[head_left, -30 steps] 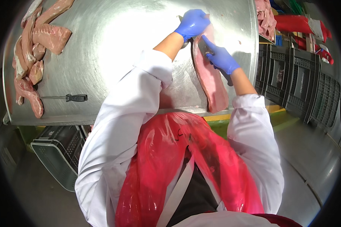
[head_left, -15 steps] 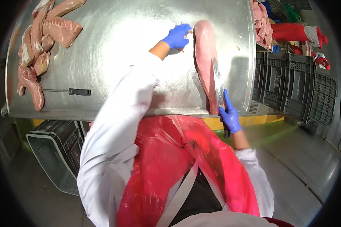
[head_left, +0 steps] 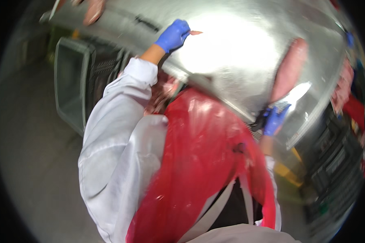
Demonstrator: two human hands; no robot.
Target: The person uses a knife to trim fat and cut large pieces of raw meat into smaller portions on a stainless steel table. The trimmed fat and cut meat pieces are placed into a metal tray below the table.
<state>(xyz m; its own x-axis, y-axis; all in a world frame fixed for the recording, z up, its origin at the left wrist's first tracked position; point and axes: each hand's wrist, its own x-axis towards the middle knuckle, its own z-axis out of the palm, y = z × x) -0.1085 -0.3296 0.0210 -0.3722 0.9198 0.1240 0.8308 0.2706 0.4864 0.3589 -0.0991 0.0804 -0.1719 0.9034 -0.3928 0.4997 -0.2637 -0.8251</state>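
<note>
My left hand [head_left: 173, 36], in a blue glove, is closed on a small meat scrap [head_left: 196, 32] whose pointed end sticks out past the fingers. It is above the left part of the steel table, near its front edge. My right hand [head_left: 275, 121], also gloved in blue, grips a knife [head_left: 299, 92] by its black handle. The bright blade points away to the right, at the near end of a long pink piece of meat [head_left: 290, 71]. That piece lies on the table [head_left: 231, 77], apart from my left hand.
A black-handled tool [head_left: 147, 23] lies at the table's far left, near more meat [head_left: 94, 11]. Below the front edge, meat scraps [head_left: 163, 92] show beside my left sleeve. A grey crate [head_left: 87, 81] stands to the left. Dark crates [head_left: 332, 162] stand at right.
My left hand has moved left, away from the long meat, carrying the scrap toward the front edge. The view has turned and blurred. My right hand still holds the knife beside the long meat.
</note>
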